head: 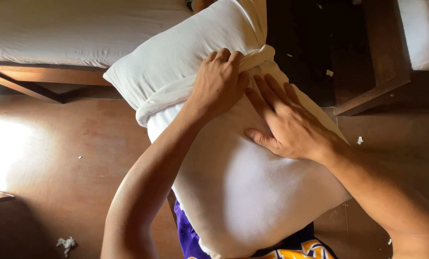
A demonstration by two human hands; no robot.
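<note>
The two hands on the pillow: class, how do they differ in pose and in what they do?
The left hand is curled, its fingers gripping the bunched edge of the pillowcase; the right hand lies flat, fingers spread, pressing on the pillow. The left hand sits higher, at the case's opening; the right hand sits just below it. Both are bare and touch the same white pillow.

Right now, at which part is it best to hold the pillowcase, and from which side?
Probably the bunched edge of the pillowcase, from above the pillow. It forms a thick rolled ridge; the left hand already grips it, while the right hand lies flat.
</note>
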